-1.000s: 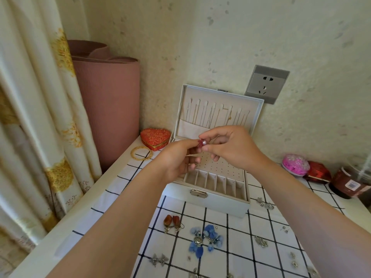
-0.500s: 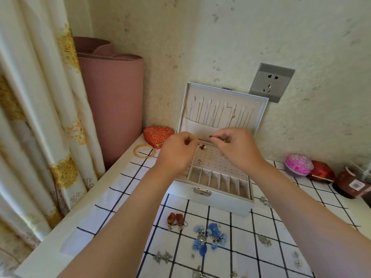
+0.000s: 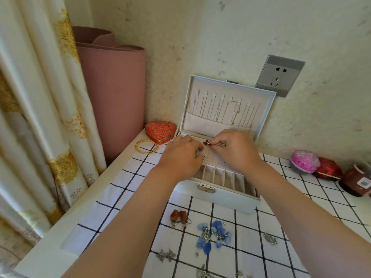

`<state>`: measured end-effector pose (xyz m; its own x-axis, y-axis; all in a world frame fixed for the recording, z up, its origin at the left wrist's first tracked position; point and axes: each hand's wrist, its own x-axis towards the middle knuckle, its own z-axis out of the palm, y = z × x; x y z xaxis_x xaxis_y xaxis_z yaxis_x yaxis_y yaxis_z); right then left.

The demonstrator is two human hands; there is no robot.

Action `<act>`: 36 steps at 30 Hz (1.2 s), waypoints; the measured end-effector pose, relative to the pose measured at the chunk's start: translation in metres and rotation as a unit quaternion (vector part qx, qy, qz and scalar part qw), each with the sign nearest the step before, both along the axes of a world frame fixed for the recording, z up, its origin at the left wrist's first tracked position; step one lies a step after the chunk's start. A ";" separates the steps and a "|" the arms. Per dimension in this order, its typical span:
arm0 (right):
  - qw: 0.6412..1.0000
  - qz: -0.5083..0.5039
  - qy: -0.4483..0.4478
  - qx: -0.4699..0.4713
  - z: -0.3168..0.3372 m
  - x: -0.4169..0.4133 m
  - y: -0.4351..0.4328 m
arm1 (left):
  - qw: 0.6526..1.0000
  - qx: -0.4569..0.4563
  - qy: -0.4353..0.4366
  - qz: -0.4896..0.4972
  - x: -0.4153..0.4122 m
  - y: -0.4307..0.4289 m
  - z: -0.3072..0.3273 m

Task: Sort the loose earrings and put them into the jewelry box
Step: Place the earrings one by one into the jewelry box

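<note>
Hanging at the left edge: a cream curtain [image 3: 40, 117] with gold print falls past the table's side.
Rolled mat: a pink mat [image 3: 114, 87] stands upright in the corner, between the curtain and the wall.
Table: a white table [image 3: 50, 247] shows a bare strip along its left edge; a checked cloth [image 3: 251, 257] covers the rest.
Jewelry box: the pale jewelry box [image 3: 220, 194] sits open against the back wall, below a grey wall socket [image 3: 280, 75]. Its lid [image 3: 230, 87] is upright with thin chains hanging inside. Narrow slots line the front, and a perforated panel lies behind them.
Left hand: the left hand [image 3: 180, 159] is over the box's left part with fingers curled under; whether they hold anything cannot be told.
Right hand: the right hand [image 3: 239, 151] is over the panel, pinching a red earring [image 3: 205, 142] between the two hands.
Back-left corner: a heart-shaped box [image 3: 160, 131] sits with gold bangles [image 3: 146, 146] just beside it.
Right wall edge: a pink container [image 3: 304, 161], red box [image 3: 328, 169] and brown jar [image 3: 357, 181] stand in a row, well apart from the jewelry box.
Open cloth in front: red-brown drop earrings [image 3: 178, 215] and blue earrings [image 3: 212, 233] lie between the forearms. Silver earrings [image 3: 165, 254] lie nearer the front edge.
</note>
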<state>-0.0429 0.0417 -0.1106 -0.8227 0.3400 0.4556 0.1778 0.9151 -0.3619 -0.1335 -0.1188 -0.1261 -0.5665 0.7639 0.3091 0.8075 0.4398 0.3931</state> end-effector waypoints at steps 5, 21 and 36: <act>0.999 0.009 -0.031 -0.005 0.003 0.007 0.008 | 1.000 -0.023 0.007 0.002 0.001 0.003 0.001; 0.999 -0.003 -0.045 -0.005 0.009 0.007 0.001 | 0.999 -0.050 0.006 -0.004 0.001 0.009 0.002; 0.989 -0.023 -0.124 -0.079 0.016 0.004 0.009 | 0.994 -0.103 -0.014 -0.015 0.001 0.012 0.004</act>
<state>-0.0394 0.0504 -0.0948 -0.8847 0.4296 0.1809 0.3180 0.8399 -0.4398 -0.1322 -0.1072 -0.1224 -0.5494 0.8256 0.1284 0.8109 0.4898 0.3203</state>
